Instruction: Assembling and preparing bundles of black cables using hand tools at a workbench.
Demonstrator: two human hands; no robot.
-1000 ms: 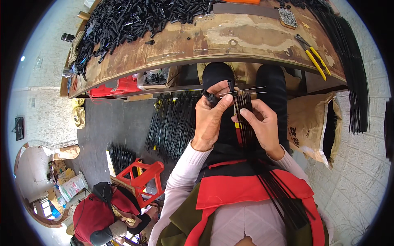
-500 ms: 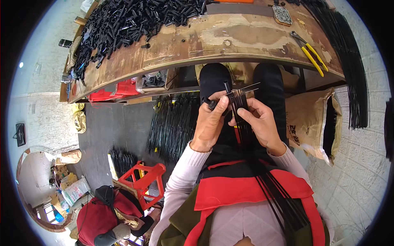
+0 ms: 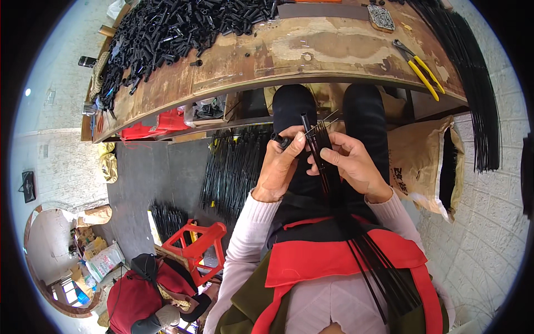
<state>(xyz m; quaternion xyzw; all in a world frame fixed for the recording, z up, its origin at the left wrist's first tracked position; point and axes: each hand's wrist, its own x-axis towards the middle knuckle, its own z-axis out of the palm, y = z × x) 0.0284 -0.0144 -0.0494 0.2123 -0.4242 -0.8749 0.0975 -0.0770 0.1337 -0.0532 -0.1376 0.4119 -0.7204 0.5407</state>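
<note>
My left hand [image 3: 278, 167] is closed around a black plastic tube piece [image 3: 280, 140], its open end showing by the fingers. Another slim black tube [image 3: 304, 120] stands up beside the thumb. Between both hands is a bundle of thin black rods [image 3: 334, 192] that look like umbrella ribs; it runs back over my lap. My right hand [image 3: 356, 170] pinches the bundle near its far ends, thumb on top. Across those ends lie thin pale wires [image 3: 328, 121], close to my left thumb. The fingers hide where the rods and tubes meet.
Ahead, a wooden workbench [image 3: 233, 61] carries a heap of black plastic pieces [image 3: 172, 30] and yellow-handled pliers [image 3: 425, 75]. Long rods [image 3: 481, 100] overhang its right end. A paper sack [image 3: 420, 161] stands right. Left are more rods [image 3: 233, 172], a red stool [image 3: 203, 247] and another person [image 3: 136, 300].
Both hands have shifted slightly and still hold the rods and tube. The wires at the rod ends now slant more steeply, and a red-and-yellow spot beneath the bundle no longer shows.
</note>
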